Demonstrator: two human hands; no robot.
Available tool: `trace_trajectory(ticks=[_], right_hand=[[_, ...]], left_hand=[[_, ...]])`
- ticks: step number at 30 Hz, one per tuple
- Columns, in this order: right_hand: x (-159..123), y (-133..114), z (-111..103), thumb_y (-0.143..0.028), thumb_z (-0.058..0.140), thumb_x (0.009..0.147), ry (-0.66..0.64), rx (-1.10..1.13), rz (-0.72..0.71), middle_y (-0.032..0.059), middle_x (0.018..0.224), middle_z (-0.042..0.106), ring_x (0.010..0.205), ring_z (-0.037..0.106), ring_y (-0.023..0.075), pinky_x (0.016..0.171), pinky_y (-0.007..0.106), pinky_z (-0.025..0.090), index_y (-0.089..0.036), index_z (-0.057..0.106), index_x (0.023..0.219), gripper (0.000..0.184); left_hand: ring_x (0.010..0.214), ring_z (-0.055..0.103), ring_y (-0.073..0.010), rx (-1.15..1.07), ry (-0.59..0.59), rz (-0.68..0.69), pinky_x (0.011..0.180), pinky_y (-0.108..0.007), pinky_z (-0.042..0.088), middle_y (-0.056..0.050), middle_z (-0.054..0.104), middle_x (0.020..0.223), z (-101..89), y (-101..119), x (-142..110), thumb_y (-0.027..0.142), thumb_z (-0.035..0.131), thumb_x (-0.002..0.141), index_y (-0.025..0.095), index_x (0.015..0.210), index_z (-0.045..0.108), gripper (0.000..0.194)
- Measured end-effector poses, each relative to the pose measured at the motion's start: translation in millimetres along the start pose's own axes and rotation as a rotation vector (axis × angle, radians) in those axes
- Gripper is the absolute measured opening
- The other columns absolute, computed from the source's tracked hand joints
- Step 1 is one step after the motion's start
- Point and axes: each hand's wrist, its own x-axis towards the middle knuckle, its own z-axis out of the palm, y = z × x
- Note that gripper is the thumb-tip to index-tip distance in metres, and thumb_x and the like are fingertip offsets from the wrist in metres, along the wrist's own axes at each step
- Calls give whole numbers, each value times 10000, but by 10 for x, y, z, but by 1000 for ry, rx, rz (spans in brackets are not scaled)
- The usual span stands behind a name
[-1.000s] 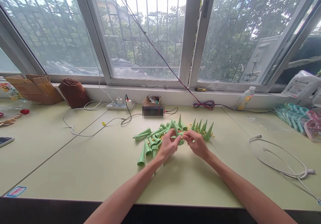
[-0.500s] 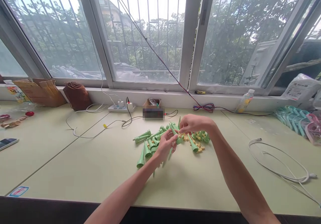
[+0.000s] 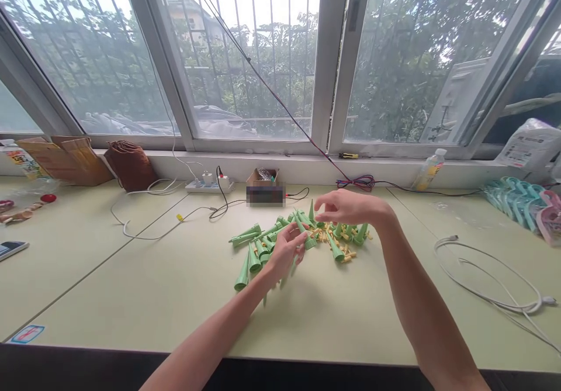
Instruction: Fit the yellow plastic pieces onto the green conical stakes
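Note:
My left hand (image 3: 284,251) grips a slim green plastic cone (image 3: 301,225), its narrow tip leaning up and its wide end toward the right. Just up and to the right hovers my right hand (image 3: 350,207), fingers bent and apart with nothing visible in them. Beneath it lie several small yellow pegs (image 3: 349,256) among more green pieces. One loose green cone (image 3: 335,247) rests against the pegs. Around and partly behind my left hand is a heap of similar green cones (image 3: 253,259), some hidden by my wrist.
Behind the pile stand a small cardboard box (image 3: 255,178) and a blurred dark device (image 3: 265,196). A power strip (image 3: 205,187) with cables is to their left. On the right lie a coiled white cable (image 3: 486,297), a bottle (image 3: 429,170) and teal hangers (image 3: 511,201).
My right hand has drawn back from the held cone, moving slightly right, and its fingers have spread. My left hand keeps its grip on the cone. The view has shifted a little.

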Motion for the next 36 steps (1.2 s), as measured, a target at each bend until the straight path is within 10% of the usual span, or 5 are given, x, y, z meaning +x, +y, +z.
trace_trajectory(ticks=[16,25,36], right_hand=[[-120,-182,147,-360,610,888,58,-29,-24,13,676,642,605,540,148,533,246,334,-216,695,891,167],[-60,220,713,-394,515,964,422,138,-107,-29,594,546,542,424,107,546,236,318,-174,626,742,331],[-116,457,1384,-314,456,1014,714,47,-270,54,939,585,597,528,104,577,232,451,-208,639,1052,215]], left_hand=[[352,377,-14,47,-30,42,300,-176,293,42,581,733,-8,-2,11,434,762,762,178,990,596,381],[355,392,-21,99,-29,64,306,-175,300,27,597,745,-7,-39,13,442,747,778,176,1021,598,390],[314,354,-13,187,52,82,286,-183,271,8,620,732,11,7,-15,444,715,803,142,1008,613,380]])
